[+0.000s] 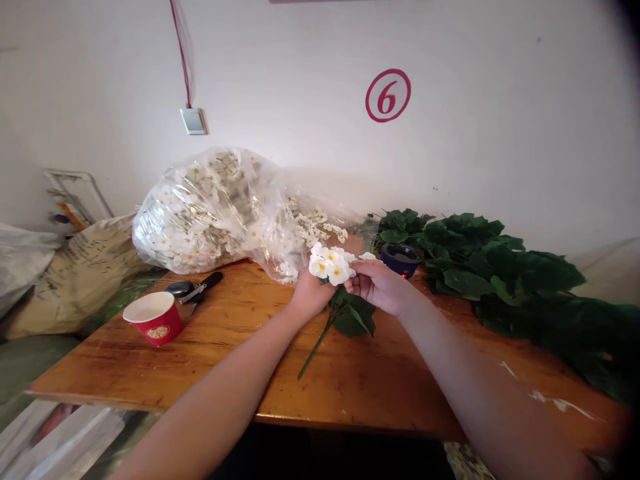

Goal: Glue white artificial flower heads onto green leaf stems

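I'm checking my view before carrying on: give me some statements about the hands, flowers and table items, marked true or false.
1. The left hand and right hand are both at the white blossoms. True.
2. The red paper cup lies tipped over. False: it stands upright on the table.
3. The clear plastic bag has white flowers inside. True.
4. The heap of green leaves is beside the cup. False: it is across the table, on the right.

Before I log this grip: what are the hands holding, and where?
The left hand grips the flower stem just below the white blooms; the right hand's fingers are at the blooms' edge, their exact hold unclear.
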A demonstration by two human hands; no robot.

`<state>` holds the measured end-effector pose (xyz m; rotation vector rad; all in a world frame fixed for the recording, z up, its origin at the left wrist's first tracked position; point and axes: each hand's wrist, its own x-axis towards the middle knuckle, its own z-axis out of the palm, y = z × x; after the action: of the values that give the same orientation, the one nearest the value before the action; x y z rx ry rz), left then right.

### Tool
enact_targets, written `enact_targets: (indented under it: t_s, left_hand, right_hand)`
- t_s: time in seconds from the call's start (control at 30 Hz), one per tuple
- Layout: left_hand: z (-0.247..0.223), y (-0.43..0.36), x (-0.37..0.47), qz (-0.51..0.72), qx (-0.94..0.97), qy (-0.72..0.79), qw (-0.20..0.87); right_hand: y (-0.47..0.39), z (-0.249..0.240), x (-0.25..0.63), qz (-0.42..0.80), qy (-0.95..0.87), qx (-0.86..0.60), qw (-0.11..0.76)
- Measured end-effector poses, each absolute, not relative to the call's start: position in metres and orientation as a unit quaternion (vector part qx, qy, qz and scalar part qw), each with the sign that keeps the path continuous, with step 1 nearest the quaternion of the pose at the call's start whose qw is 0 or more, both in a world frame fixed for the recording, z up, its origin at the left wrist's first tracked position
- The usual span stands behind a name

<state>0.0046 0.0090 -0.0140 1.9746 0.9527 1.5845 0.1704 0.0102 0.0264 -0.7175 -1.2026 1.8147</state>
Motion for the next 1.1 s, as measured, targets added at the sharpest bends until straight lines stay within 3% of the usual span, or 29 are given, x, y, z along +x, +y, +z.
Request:
enact_targets:
  t_s: [0.43, 0.63, 0.87, 1.1]
  left_hand:
    - [-0.014, 0.010, -0.003, 0.534, 0.701, 0.428, 0.200]
    - [-0.014, 0.009, -0.001, 0.499, 0.730, 0.417, 0.210]
    - [-0.017, 0.011, -0.001, 0.473, 0.741, 0.430, 0.206]
    - [-0.015, 0.010, 0.003, 0.409, 0.766, 0.485, 0.106]
  right_hand:
    - [0.008, 0.022, 0.170, 0.433, -0.679, -0.400, 0.437]
    - [0.000, 0.027, 0.170, 0.262, -0.788, -0.355, 0.430]
    - [-0.007, 0.031, 0.166, 0.184, -0.820, -0.360, 0.406]
    - [-0.003, 0.027, 0.165, 0.131, -0.859, -0.293, 0.398]
